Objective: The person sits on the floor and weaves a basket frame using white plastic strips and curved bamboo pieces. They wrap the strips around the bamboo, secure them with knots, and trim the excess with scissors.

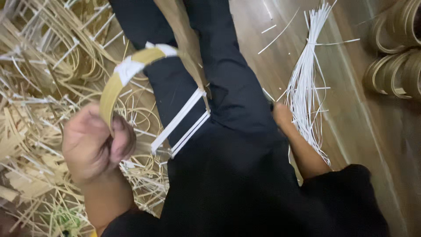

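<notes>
Left hand (97,145) closed around a curved bamboo hoop (131,66) with white strip bindings, above dark trousers (228,131), right hand (283,115) (fingers hidden, grip unclear) beside white strips (307,83), cane pile (39,87) left, finished hoops (394,57) stacked right

A person's left hand (94,145) closes around a curved bamboo hoop (115,83) bound with white strips (180,124), while the right hand (283,115) reaches toward a bundle of white strips (307,83) on the wooden floor (351,131).
</notes>
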